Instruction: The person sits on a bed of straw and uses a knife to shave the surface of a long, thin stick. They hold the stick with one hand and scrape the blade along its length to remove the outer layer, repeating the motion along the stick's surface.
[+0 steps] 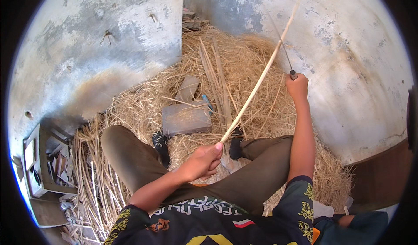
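My L hand [202,163] grips the pale stick [257,91] nr its lower end; R hand [297,87] clutches a thin knife [293,75], blade crossing it in view!

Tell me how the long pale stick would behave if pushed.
The long pale stick is probably fairly stiff: it extends nearly straight from the left hand at one end. Its slenderness suggests it's light, and might flex.

Seated with knees [114,136] spread wide, a person [209,229] angles the left forearm [159,188] inward across the lap, the left hand [200,163] clenched, its thumb [218,146] pointing forward. The right arm [303,136] reaches ahead past the right knee, ending in a right hand [297,87] curled into a fist, well apart from the left.
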The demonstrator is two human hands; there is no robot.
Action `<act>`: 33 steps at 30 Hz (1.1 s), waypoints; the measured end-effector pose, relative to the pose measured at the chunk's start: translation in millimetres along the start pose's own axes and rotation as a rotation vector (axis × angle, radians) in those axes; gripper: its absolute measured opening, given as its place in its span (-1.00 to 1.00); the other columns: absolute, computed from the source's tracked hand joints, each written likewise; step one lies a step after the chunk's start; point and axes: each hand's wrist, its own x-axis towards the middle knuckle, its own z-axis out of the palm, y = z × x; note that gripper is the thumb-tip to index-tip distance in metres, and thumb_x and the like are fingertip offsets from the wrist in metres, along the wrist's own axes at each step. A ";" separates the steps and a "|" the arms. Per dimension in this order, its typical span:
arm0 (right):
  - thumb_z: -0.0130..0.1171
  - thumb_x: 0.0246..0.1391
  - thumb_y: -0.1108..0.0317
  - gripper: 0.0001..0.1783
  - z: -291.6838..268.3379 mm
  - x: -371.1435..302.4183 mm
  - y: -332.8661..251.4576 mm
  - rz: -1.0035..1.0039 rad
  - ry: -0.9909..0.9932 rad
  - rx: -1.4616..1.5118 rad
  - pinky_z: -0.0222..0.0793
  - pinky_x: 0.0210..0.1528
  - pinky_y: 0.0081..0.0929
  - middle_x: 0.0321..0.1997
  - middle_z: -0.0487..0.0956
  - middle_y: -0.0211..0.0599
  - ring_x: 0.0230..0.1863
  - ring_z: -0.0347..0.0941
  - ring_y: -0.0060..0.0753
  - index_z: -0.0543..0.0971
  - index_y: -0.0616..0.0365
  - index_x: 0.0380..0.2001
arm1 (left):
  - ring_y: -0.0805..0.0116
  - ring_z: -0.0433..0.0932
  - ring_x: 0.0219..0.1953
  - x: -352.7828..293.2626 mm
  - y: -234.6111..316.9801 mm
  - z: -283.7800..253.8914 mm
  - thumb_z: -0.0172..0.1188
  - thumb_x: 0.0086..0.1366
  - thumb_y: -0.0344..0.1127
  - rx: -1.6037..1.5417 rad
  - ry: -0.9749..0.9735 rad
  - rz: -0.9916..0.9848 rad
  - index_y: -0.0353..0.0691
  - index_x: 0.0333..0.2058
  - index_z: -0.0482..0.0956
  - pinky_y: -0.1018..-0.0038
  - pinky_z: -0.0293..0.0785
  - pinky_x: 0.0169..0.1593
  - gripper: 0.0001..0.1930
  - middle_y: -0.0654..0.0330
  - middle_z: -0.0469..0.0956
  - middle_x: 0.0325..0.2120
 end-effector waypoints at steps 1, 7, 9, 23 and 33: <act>0.28 0.00 0.19 -0.74 2.7 -0.7 6.6 -0.005 0.028 -0.010 0.49 -0.37 -0.23 -0.62 0.58 -0.12 -0.58 0.54 -0.13 0.65 0.20 -0.47 | 0.59 -0.03 -0.78 1.9 0.0 -1.8 -0.20 0.54 0.18 0.008 0.004 -0.024 -0.05 -0.47 0.17 0.55 -0.05 -0.72 -0.51 0.41 0.02 -0.72; 0.24 0.02 0.21 -0.76 9.5 -21.6 -3.9 -0.386 0.142 -0.226 0.46 -0.37 -0.21 -0.57 0.60 -0.06 -0.50 0.57 0.00 0.66 0.19 -0.45 | 0.59 -0.03 -0.77 0.5 5.8 -9.9 -0.17 0.52 0.19 -0.113 0.018 -0.101 -0.05 -0.47 0.16 0.57 -0.06 -0.71 -0.51 0.42 0.02 -0.71; 0.23 0.03 0.22 -0.76 4.3 -19.5 12.7 -0.462 0.045 -0.129 0.44 -0.40 -0.21 -0.59 0.59 -0.06 -0.53 0.55 -0.02 0.64 0.20 -0.50 | 0.59 -0.02 -0.76 -11.3 7.3 -12.4 -0.17 0.52 0.19 -0.086 0.028 -0.110 -0.06 -0.47 0.16 0.57 -0.06 -0.70 -0.50 0.41 0.03 -0.71; 0.24 0.01 0.19 -0.67 34.1 -17.5 -11.5 -0.442 0.021 -0.059 0.49 -0.33 -0.16 -0.56 0.63 0.01 -0.53 0.55 0.03 0.64 0.32 -0.50 | 0.58 -0.01 -0.69 -148.2 -17.9 -29.9 -0.15 0.55 0.11 -0.072 0.194 -0.231 -0.13 -0.46 0.20 0.57 -0.05 -0.64 -0.52 0.38 0.07 -0.69; 0.27 -0.08 0.07 -0.54 55.4 28.0 72.8 0.498 0.056 0.537 0.44 -0.37 -0.14 -0.61 0.58 -0.03 -0.59 0.49 -0.14 0.58 0.38 -0.58 | 0.58 0.22 -0.64 -201.6 -31.2 -30.5 -0.13 0.57 -0.02 0.282 0.355 -0.182 -0.18 -0.51 0.36 0.55 0.16 -0.58 -0.52 0.38 0.30 -0.67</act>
